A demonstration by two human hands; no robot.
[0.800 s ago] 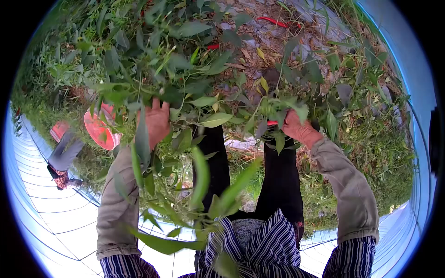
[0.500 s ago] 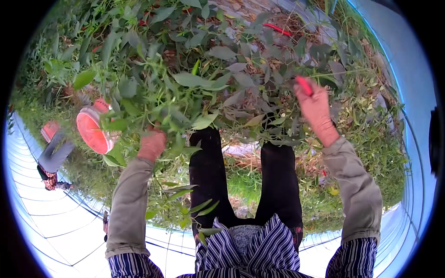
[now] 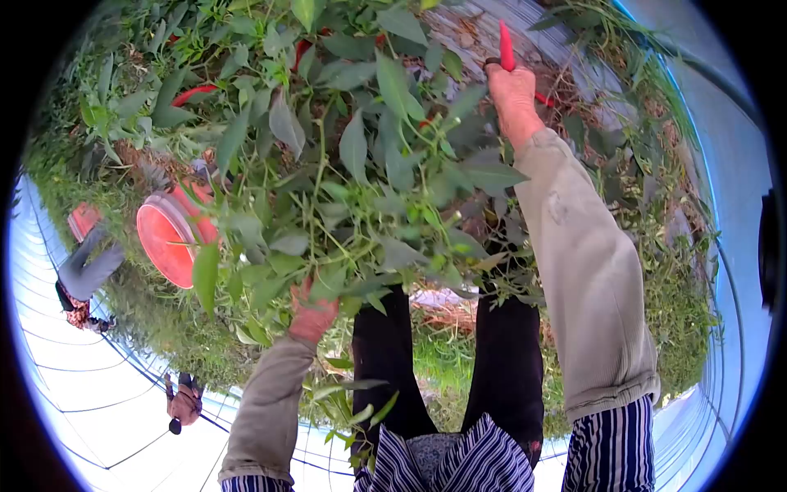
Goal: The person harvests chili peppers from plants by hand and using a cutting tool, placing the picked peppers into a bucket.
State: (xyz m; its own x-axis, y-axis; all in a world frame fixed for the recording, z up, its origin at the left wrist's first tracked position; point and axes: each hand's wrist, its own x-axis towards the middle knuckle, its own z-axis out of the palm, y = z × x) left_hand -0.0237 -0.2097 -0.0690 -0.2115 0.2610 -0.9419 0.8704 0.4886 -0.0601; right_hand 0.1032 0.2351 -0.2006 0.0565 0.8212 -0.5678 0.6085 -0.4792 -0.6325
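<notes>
My right hand [image 3: 514, 100] is stretched far forward, its fingers closed round a red chili pepper [image 3: 507, 47] that points up and away. Beside that hand, partly behind it, another red chili [image 3: 543, 99] shows near the ground. My left hand [image 3: 315, 313] is low among the leaves of a chili plant [image 3: 320, 176], closed on a branch, with its fingertips mostly covered by foliage. More red chilies hang in the leaves, one at the left [image 3: 194, 95] and one near the top [image 3: 302, 54].
A red bucket [image 3: 166, 239] with a pale rim sits tilted in view among the plants at left. Farther off are another red bucket [image 3: 84, 220], a bending person [image 3: 86, 275] and a second person [image 3: 185, 402]. Blue sheeting [image 3: 738, 156] runs along the right side.
My right hand has moved forward and slightly left with its chili, close to the other chili. My left hand has shifted right and back, and the foliage has shifted with it.
</notes>
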